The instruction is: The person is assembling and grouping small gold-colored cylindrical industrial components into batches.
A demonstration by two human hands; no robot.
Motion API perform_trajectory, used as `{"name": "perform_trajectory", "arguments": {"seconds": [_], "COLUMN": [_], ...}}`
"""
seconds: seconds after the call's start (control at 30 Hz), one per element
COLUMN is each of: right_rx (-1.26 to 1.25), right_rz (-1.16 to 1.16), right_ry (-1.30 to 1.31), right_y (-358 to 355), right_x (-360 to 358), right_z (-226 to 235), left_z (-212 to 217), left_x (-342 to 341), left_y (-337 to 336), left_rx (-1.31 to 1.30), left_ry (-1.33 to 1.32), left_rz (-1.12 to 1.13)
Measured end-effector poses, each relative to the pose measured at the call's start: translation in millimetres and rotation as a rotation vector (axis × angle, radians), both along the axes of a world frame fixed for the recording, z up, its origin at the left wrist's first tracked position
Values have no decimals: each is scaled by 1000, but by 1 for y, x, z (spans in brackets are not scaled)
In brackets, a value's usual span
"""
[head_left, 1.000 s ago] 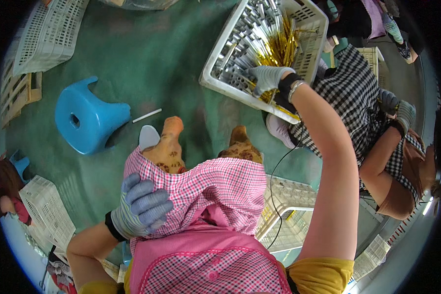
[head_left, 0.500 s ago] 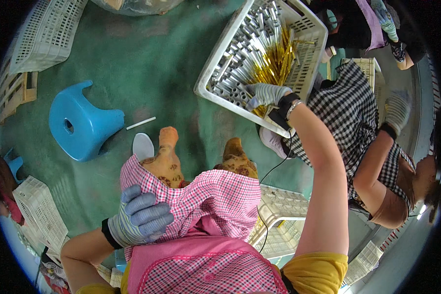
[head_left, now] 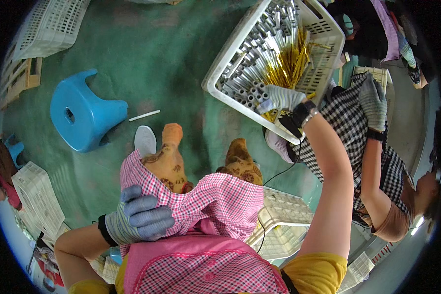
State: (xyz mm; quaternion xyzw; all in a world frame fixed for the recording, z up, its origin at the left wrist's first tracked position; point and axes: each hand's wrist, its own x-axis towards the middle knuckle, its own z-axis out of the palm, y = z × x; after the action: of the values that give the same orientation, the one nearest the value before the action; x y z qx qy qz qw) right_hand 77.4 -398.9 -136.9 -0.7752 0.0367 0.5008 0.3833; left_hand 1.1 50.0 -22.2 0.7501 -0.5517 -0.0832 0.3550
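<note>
My right hand (head_left: 285,99), in a striped knit glove with a black wristband, reaches over the near rim of a white slotted crate (head_left: 247,113). Its fingers are bent and pressed together against the ends of the silver tubes (head_left: 252,93) inside; whatever they may hold is hidden. Shiny gold strips (head_left: 291,61) lie among the tubes just beyond my fingers. On my lap, my left hand (head_left: 141,218) rests gloved and empty on the pink checked apron (head_left: 220,196), fingers laid out over the cloth.
A co-worker in a black-and-white checked apron (head_left: 338,115) sits close on the right, one gloved hand (head_left: 373,103) over it. A blue stool (head_left: 81,115) and a thin white stick (head_left: 144,115) are on the green floor. White crates (head_left: 49,32) stand at left; a cable (head_left: 281,174) runs near my knee.
The tube crate and my right hand appear farther right and slightly lower as the view shifts. My left hand stays on my lap. The co-worker's gloved hand has come onto their apron.
</note>
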Motion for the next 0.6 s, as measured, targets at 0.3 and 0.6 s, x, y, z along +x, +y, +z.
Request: {"name": "perform_trajectory", "arguments": {"seconds": [0.3,0.6], "right_rx": [445,-213], "right_rz": [-350,-13], "right_ry": [-28,-495], "right_y": [20,51], "right_x": [0,-24], "right_z": [13,39], "left_z": [-1,4], "left_x": [5,1], "left_y": [-5,-9], "left_rx": [11,42], "left_ry": [24,43], "left_rz": [-53,-38]}}
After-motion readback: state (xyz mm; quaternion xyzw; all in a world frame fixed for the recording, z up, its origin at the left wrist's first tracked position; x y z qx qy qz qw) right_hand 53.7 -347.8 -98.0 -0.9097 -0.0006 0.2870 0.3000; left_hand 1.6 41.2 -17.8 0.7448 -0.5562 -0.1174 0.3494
